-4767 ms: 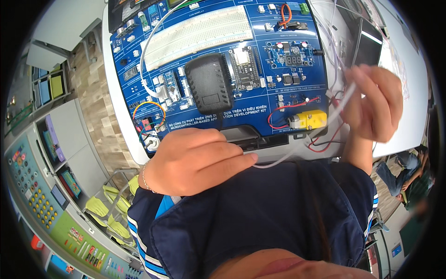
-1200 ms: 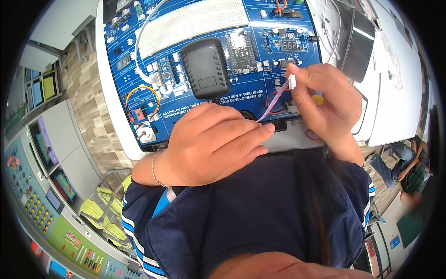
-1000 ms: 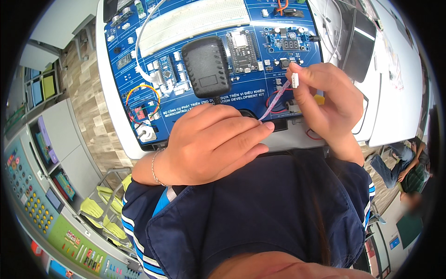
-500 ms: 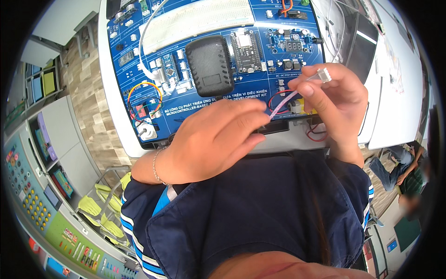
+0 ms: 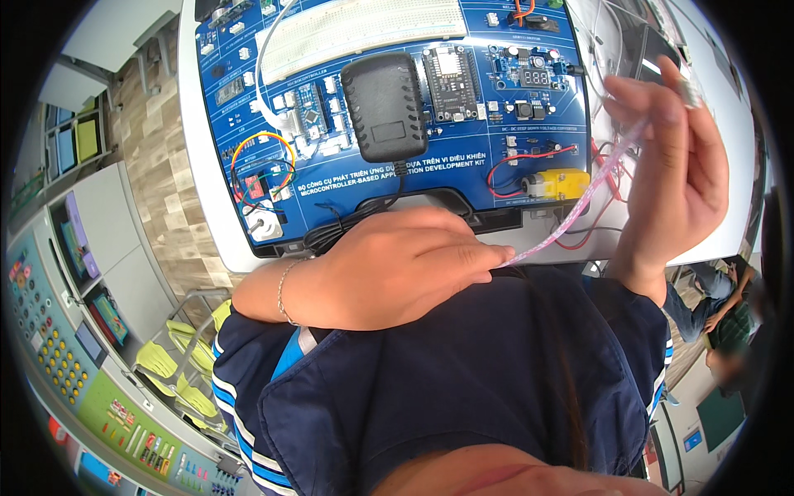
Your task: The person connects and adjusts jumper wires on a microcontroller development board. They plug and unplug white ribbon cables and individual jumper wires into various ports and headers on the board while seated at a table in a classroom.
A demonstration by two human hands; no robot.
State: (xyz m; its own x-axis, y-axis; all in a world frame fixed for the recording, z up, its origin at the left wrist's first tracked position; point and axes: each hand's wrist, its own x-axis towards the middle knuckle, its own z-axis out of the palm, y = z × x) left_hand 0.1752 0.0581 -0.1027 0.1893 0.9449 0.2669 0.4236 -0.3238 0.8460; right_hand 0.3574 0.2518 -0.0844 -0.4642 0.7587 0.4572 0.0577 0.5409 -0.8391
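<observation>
Ribbon cable (image 5: 579, 211) stretched between my hands: left hand (image 5: 397, 269) pinches one end, right hand (image 5: 674, 169) grips the other (above blue trainer board (image 5: 496, 124)).

The left hand (image 5: 389, 269) pinches one end of a pale ribbon cable (image 5: 571, 219); the raised right hand (image 5: 674, 169) holds the other end, over a blue development board (image 5: 331, 124) carrying a black power adapter (image 5: 383, 106).

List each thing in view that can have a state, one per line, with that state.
left hand: closed, pinching one end of the ribbon cable.
right hand: raised, gripping the cable's other end.
ribbon cable: stretched between both hands.
black power adapter: lying on the blue development board, cord attached.
yellow motor: wired with red leads.
</observation>
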